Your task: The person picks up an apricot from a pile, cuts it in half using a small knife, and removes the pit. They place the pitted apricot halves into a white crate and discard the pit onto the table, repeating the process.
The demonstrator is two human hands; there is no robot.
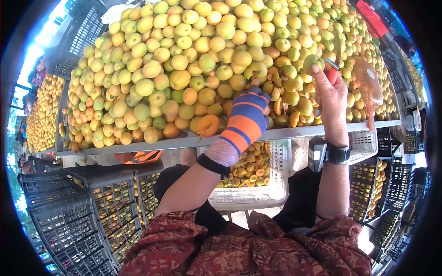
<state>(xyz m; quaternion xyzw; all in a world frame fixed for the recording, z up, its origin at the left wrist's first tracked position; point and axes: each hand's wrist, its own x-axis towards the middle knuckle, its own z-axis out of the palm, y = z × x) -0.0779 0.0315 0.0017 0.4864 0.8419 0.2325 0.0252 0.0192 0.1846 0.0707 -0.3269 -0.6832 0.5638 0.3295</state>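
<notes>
My left hand [248,112], in a blue and orange striped glove, reaches into the heap of yellow-green fruit [152,69]. Its fingertips curl down among cut fruit pieces [276,101], and what they may hold is hidden. On the right, my right hand [330,83] is raised above the heap, closed round a red-handled tool with a metal part [332,64]. A green fruit [313,64] rests against its thumb and fingers. An open orange fruit half [208,125] lies near the metal rim of the table [184,141].
Below the rim, a white basket [278,170] holds cut fruit between my knees. Black crates [69,225] stand at the left, more crates [398,186] at the right. A clear orange-tinted bag [367,83] lies on the fruit. Another fruit heap [43,115] is at far left.
</notes>
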